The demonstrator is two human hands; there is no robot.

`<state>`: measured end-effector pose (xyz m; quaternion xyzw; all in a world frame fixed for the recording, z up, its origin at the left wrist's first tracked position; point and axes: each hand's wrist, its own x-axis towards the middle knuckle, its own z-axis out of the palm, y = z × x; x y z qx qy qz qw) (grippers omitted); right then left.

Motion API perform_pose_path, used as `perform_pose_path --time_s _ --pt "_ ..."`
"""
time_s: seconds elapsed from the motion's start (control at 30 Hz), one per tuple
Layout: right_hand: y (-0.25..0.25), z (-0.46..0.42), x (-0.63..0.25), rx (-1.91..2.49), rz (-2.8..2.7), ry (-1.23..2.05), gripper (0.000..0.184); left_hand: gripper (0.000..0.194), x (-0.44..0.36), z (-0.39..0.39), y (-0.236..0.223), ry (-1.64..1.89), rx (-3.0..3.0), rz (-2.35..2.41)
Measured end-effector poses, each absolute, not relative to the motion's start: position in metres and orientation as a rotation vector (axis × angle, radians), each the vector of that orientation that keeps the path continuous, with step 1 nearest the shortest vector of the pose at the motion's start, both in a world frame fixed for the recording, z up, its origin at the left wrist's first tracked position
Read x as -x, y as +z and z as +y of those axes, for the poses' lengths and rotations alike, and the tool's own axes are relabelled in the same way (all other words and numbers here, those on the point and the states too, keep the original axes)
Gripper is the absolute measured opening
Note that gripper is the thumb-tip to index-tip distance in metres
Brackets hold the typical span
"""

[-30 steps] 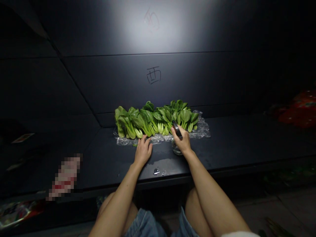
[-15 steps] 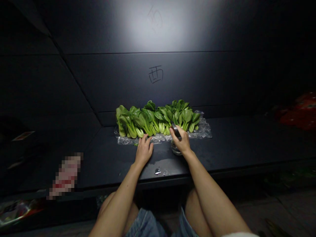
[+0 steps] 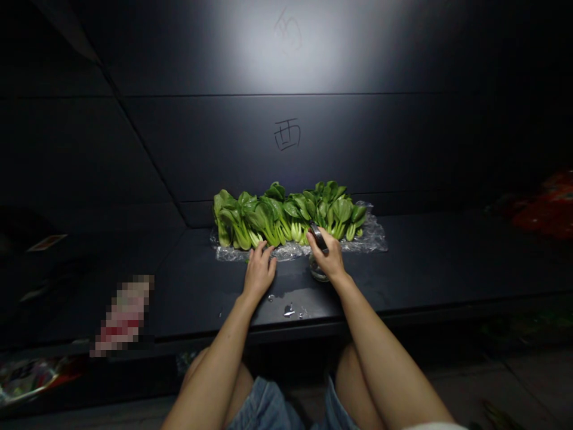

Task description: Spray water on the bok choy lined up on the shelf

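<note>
A row of bok choy (image 3: 286, 215) lies on clear plastic wrap (image 3: 371, 236) at the back of a dark shelf (image 3: 425, 263). My left hand (image 3: 258, 272) rests flat on the shelf with fingers stretched out, its tips at the wrap's front edge. My right hand (image 3: 328, 258) is closed round a small dark, shiny object (image 3: 319, 236) that points at the bok choy stems. Under that hand stands a small clear container (image 3: 317, 273), partly hidden.
Drops of water and scraps (image 3: 289, 310) lie on the shelf near its front edge. A dark back panel carries a written character (image 3: 287, 134). Red packaging (image 3: 546, 209) sits far right. A blurred package (image 3: 123, 313) lies at the lower left. My knees are below the shelf.
The view has shifted slightly, so everything sits a little further right. Both hands keep their places by the bok choy.
</note>
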<state>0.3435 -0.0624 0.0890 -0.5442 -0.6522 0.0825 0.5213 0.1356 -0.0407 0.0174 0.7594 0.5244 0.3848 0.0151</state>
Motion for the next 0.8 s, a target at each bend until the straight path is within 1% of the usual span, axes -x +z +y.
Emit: perform_pose_path --time_s 0.8 --pt "0.087 -0.06 -0.329 1.262 -1.538 0.219 0.035 0.035 -0.118 -0.035 0.015 1.143 -2.314 1.756"
